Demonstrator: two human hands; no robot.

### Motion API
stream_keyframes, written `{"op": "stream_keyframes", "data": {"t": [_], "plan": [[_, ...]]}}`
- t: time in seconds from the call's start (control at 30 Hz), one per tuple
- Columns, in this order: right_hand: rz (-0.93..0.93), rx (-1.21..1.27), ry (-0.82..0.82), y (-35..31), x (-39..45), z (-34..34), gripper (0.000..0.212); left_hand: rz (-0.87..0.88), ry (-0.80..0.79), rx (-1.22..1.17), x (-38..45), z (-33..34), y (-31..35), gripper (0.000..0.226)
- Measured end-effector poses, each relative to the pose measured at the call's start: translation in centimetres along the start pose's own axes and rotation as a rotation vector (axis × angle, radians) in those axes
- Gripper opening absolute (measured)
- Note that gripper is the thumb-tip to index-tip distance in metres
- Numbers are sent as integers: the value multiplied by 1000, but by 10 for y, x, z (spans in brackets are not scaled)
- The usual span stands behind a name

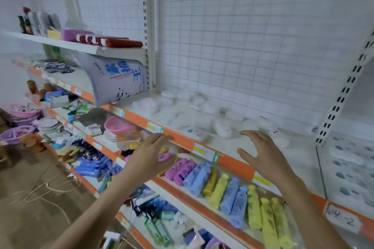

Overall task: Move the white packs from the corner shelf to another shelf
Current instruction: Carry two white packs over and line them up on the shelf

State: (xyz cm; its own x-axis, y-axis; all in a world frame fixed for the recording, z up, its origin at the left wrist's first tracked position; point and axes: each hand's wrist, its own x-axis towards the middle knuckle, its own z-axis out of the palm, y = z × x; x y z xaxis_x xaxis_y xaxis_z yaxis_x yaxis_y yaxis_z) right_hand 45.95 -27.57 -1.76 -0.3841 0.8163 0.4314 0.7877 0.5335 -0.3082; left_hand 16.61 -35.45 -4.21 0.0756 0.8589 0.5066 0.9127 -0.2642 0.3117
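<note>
Head view, wide-angle, motion-blurred.

1. Left hand (148, 152): raised in front of the orange shelf edge (178, 137), fingers straight and spread, palm turned inward. Empty; touches nothing.

2. Right hand (263, 154): held over the front part of the shelf (238, 143), fingers curved and spread apart, thumb out to the left. Empty. Grip is apart from the packs, w/ the nearest one just beyond the fingertips.

3. White packs (192, 113): loose heap lying on the shelf, spread from approx. mid-shelf back to the wire grid panel (242, 36). Some carry small printed labels; count not readable due to blur. One pack (277, 134) lies just past the right fingertips, near the slotted upright (342, 91).

4. Adjacent section, right of the upright: more white items (346, 157) w/ dark spots, possibly similar packs; too blurred to confirm.

5. Left of the heap: large white sack (117, 79) w/ blue print, leaning under an upper shelf (81, 43) that carries red rolls (113, 41).

6. Shelf below: row of pink, blue and yellow bottle-shaped items (232, 194) lying side by side. Pink bowl (119, 125) further left.

7. Floor (40, 198): brown, w/ loose cord.
</note>
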Motion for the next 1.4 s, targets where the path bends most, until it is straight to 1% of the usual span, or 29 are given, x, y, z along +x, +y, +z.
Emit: {"op": "stream_keyframes", "data": {"t": [0.1,0.17,0.23,0.3,0.37,0.5,0.6,0.73,0.83,1.0,1.1,1.2,1.3,1.4], "plan": [[62,16,73,28,44,-4,45,86,-24,34,71,13,-8,71],[90,-3,88,50,70,-3,45,122,-50,20,115,27,-13,74],[140,-12,67,70,94,0,46,157,-77,5,154,44,-17,72],[204,-11,19,89,114,6,46,209,-139,17,189,64,-20,66],[260,-18,-48,104,132,15,45,268,-258,62,219,86,-19,70],[381,-57,-207,121,159,33,49,367,-561,122,258,132,-14,84],[440,-133,-293,127,170,45,52,429,-670,158,273,158,-9,79],[507,-125,-349,132,178,58,60,484,-721,124,289,182,-8,64],[562,-89,-354,130,182,62,65,481,-756,36,304,192,-10,60],[667,-17,-352,127,188,72,59,498,-773,1,328,199,-18,65],[714,-5,-335,122,189,81,56,517,-812,-25,335,202,-27,66],[739,-44,-291,116,188,88,54,590,-768,-23,337,203,-29,60],[734,-16,-292,112,186,90,71,654,-702,-59,340,205,-32,56],[773,-3,-369,106,184,88,85,665,-701,-115,343,212,-38,56]]}}
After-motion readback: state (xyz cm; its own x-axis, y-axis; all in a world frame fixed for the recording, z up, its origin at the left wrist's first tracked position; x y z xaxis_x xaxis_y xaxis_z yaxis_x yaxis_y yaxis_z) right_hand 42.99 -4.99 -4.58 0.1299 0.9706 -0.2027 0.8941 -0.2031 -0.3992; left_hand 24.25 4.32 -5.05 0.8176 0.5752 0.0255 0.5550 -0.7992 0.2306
